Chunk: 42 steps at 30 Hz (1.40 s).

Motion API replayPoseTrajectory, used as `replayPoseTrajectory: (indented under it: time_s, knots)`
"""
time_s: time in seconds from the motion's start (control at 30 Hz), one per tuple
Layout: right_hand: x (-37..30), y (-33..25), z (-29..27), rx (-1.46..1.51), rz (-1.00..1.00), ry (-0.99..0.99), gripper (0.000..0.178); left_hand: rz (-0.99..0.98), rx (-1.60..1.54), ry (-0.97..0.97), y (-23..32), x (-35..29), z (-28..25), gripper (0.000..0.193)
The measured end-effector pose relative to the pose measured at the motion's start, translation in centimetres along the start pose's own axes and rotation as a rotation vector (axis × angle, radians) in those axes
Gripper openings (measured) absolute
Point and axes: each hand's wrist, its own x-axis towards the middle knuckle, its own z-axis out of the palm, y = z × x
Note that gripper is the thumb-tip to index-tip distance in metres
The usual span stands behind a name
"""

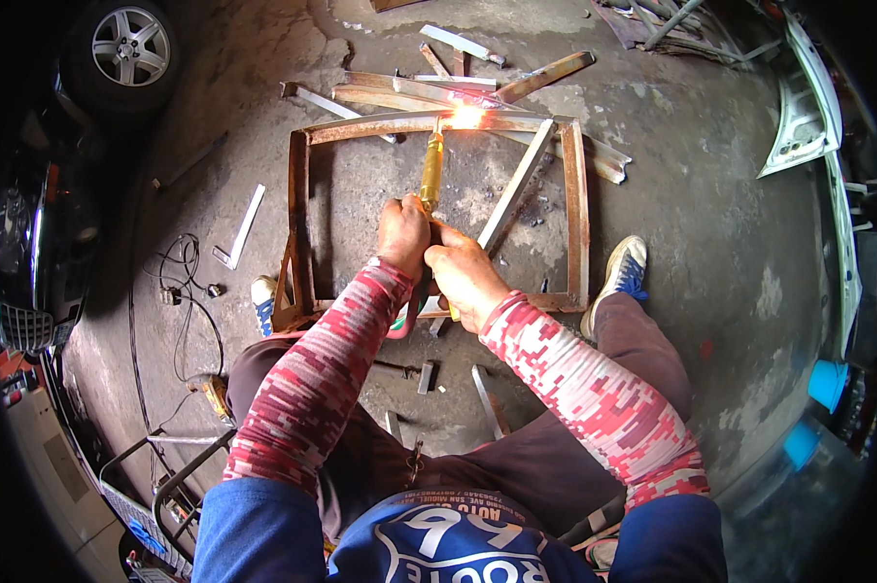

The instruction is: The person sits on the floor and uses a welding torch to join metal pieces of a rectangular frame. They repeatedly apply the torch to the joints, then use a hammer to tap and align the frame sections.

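Note:
A brass-yellow welding electrode holder (431,173) points away from me, and a bright glow (468,115) burns just past its tip on the far bar of a rusty rectangular metal frame (576,214). My left hand (402,233) is closed round the lower end of the holder. Pressed against it, my right hand (465,275) is closed too, with a yellow piece showing below its fingers; its palm side is hidden. A light metal bar (516,187) slants across the frame to its far edge. The glare washes out the spot being welded.
Loose metal strips (547,76) lie beyond the frame. On the left are an angled metal piece (242,228), black cables (190,291) and a dark car with a wheel (130,49). Short metal offcuts (489,398) lie between my legs. Blue containers (827,385) stand at the right.

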Motion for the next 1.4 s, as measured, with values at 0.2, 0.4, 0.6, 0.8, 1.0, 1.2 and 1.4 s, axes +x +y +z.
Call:
replayPoseTrajectory:
  time_s: [0.2, 0.4, 0.6, 0.8, 1.0, 1.2, 1.4]
  knots:
    - [0.55, -0.31, -0.07, -0.021, 0.007, 0.005, 0.056, 0.009, -0.071, -0.007, 0.46, 0.25, 0.19, 0.034]
    - [0.6, -0.07, -0.12, 0.024, 0.014, 0.034, 0.051, 0.04, 0.038, -0.004, 0.82, -0.08, 0.11, 0.047]
    - [0.56, -0.19, 0.0, -0.006, -0.003, 0.017, 0.053, 0.018, 0.025, -0.002, 0.59, 0.1, 0.15, 0.048]
    - [0.21, -0.51, 0.12, -0.015, 0.001, 0.019, 0.051, 0.023, 0.049, 0.006, 0.39, 0.48, 0.07, 0.049]
    - [0.41, -0.4, -0.02, -0.015, 0.015, 0.017, 0.051, 0.0, 0.004, -0.001, 0.28, 0.62, 0.07, 0.051]
    - [0.78, -0.02, -0.08, -0.03, 0.003, 0.024, 0.052, 0.022, 0.055, 0.004, 0.4, 0.67, 0.08, 0.053]
    - [0.98, -0.15, 0.06, -0.104, 0.019, 0.037, 0.054, -0.016, -0.017, -0.034, 0.74, 0.65, -0.12, 0.049]
